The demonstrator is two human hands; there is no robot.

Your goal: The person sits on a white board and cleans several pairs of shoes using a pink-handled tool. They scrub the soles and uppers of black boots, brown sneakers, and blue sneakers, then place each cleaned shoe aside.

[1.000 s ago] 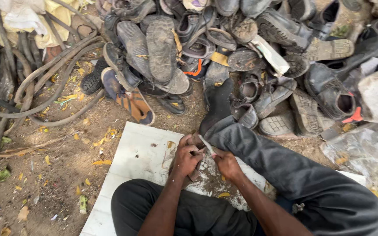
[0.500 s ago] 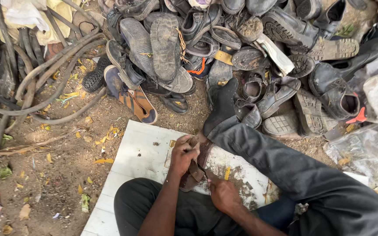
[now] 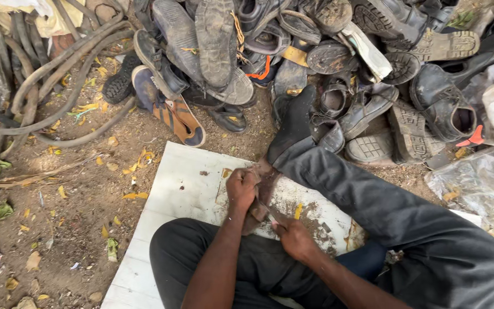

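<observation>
Sole piece (brown, worn) between hands

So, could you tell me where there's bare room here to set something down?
The left part of the white board, between the left hand and the dirt, is free. The dirt itself holds only leaves and scraps. The shoe pile and hoses are crowded. The right hand works beside the brown piece.

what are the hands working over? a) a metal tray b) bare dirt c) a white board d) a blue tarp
c: the left hand grips a brown leather piece and the right hand works a small tool against it, both above a white board lying on the dirt.
</observation>
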